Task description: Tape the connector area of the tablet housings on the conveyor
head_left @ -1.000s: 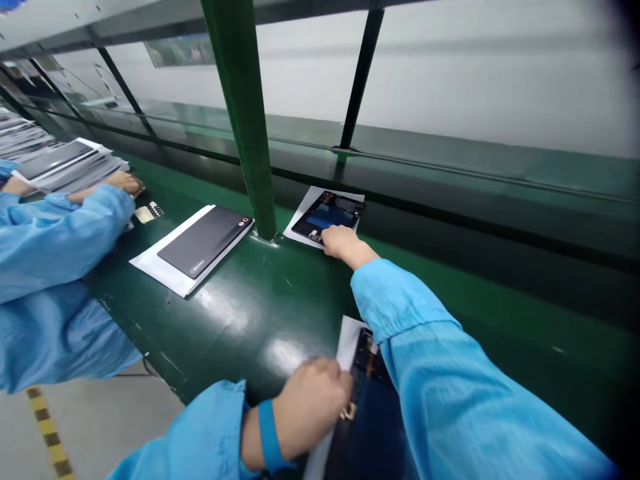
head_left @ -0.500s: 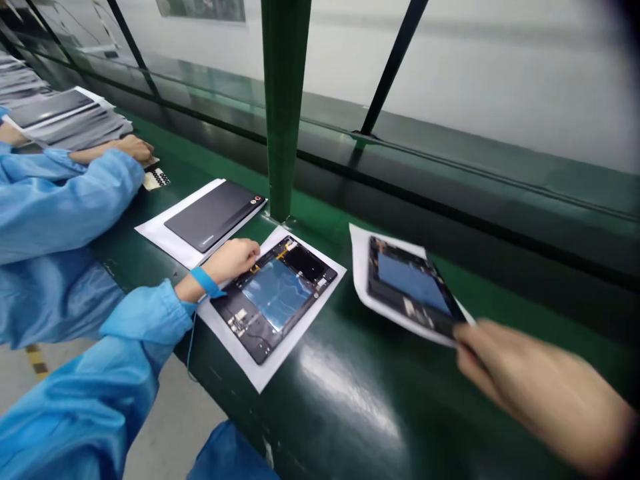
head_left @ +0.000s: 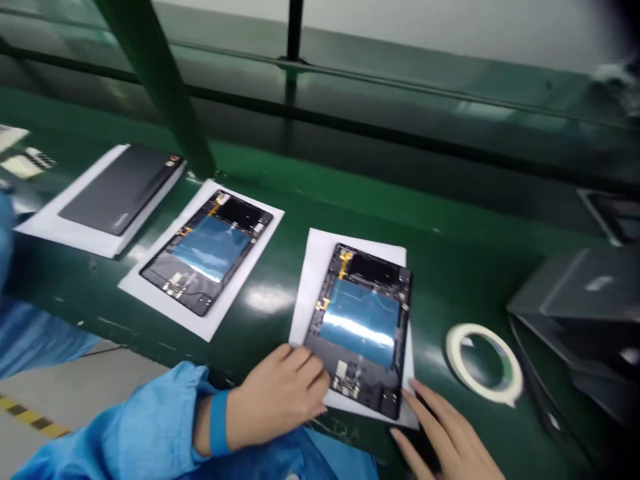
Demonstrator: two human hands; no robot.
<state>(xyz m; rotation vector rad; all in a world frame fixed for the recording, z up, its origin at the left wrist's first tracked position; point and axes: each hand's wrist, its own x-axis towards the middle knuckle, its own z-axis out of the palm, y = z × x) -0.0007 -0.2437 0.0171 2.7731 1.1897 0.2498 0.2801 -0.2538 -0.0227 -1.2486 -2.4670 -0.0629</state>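
Observation:
An opened tablet with a blue film over its middle lies on a white sheet in front of me. My left hand, with a blue wristband, is at the lower left corner of that sheet. Its fingers are curled, and what they hold, if anything, is hidden. At the lower right corner, my right hand has its fingers stretched and apart, fingertips at the sheet's edge. Another opened tablet rests on its own sheet to the left.
A closed dark tablet lies on paper further left. A roll of cream tape and a dark grey box-like object are on the right of the green bench. A green post rises behind. A person's blue sleeve shows at left.
The right-hand tablet and its sheet have come down flat onto the bench. My left hand has left the other tablet and moved right to this one. The view has swung right.

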